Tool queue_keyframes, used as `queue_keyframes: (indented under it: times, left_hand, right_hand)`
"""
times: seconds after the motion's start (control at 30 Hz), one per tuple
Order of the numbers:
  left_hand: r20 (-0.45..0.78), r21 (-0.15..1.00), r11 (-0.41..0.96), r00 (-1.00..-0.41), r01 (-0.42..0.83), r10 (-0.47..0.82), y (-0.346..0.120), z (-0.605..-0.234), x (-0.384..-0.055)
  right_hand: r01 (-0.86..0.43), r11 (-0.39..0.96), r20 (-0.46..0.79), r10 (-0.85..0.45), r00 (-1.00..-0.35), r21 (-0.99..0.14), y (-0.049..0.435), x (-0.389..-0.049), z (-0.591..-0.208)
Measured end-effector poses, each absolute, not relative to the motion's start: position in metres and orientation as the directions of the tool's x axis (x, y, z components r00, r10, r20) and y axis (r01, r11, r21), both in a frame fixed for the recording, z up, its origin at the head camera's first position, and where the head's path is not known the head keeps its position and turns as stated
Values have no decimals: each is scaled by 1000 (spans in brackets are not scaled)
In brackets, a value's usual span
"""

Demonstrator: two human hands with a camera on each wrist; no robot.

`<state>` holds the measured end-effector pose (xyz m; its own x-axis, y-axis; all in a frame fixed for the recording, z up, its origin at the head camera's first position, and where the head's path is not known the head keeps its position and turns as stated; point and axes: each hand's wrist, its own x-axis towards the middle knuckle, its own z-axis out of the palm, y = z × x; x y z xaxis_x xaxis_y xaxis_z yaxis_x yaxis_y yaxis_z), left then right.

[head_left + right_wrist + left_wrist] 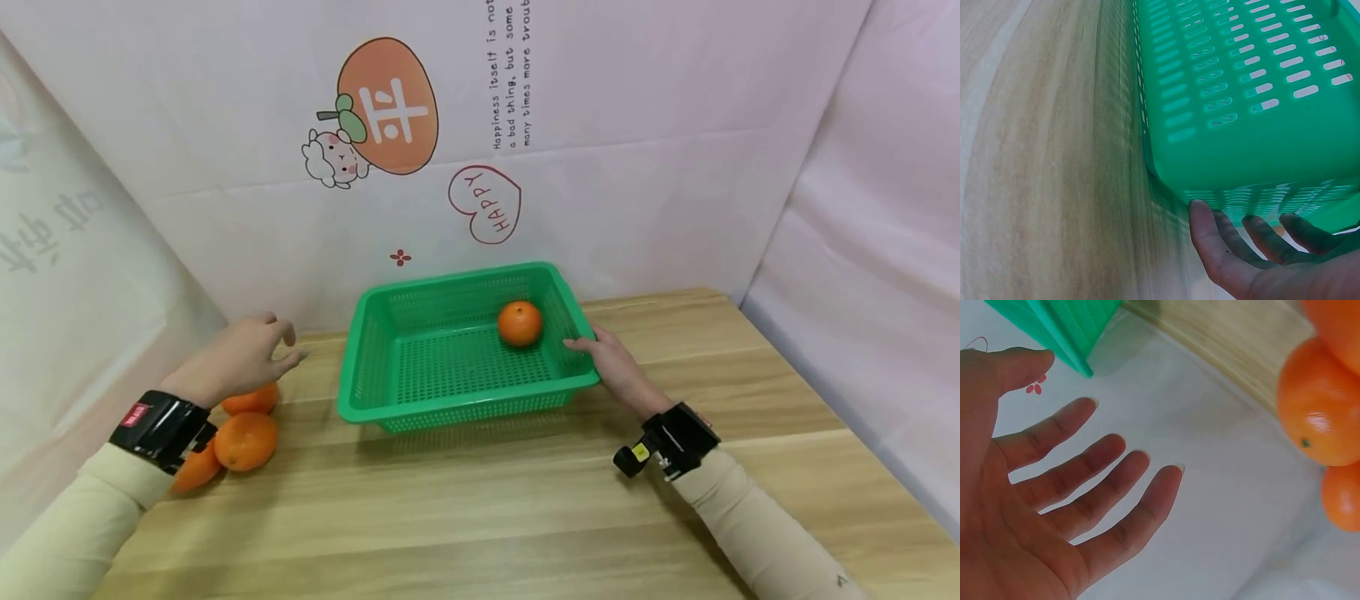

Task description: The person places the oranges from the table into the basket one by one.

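Two hands flank a slotted green plastic basket [465,399] in the head view. It sits right of centre on the wood-grain table [450,533], long axis running left to right with the right end a little higher in the frame; its far rim lies near the printed white cloth [637,208]. Bare wood spreads across the lower middle, and the tabletop's right edge slants down towards the lower right corner. One orange [520,323] rests inside by the right end, stem spot upward. The right hand [618,367] grips that end, thumb over the rim. At left, the left hand [247,350] holds nothing, fingers loosely bent above three clustered oranges [246,442].

Left wrist view: spread fingers, vacant palm, basket corner at upper left, oranges at the right edge, clear space between.

Right wrist view: fingertips [1200,209] curl against the basket's end wall, wood filling the left side
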<state>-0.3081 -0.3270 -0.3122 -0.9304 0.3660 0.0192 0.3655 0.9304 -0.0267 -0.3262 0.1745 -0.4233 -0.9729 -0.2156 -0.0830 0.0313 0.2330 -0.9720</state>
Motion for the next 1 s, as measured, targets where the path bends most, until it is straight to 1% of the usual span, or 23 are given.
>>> queue_keyframes:
  times: [0.13, 0.23, 0.57, 0.73, 0.93, 1.0]
  left_hand:
    - [-53, -23, 946, -946, 322, 320, -336, -317, -299]
    - [-77, -27, 952, -950, 305, 302, -342, -322, -290]
    - [-24, 3, 927, -927, 375, 375, -353, -343, -265]
    - [-47, 31, 949, -948, 315, 316, -355, -350, -257]
    - [-73, 37, 968, -966, 248, 250, -360, -362, -251]
    - [-58, 27, 965, -964, 260, 261, -363, -367, -249]
  right_hand:
    - [41, 236, -93, -212, -973, -971, 176, -326, -425]
    - [42, 245, -93, -202, -975, -969, 176, -326, -425]
    - [40, 238, -91, -206, -974, -970, 175, -328, -423]
    - [33, 234, -84, -213, -973, -972, 176, -328, -423]
    - [26, 227, -77, -218, -973, -973, 176, -328, -424]
    - [29, 222, -79, -218, -973, -975, 175, -328, -424]
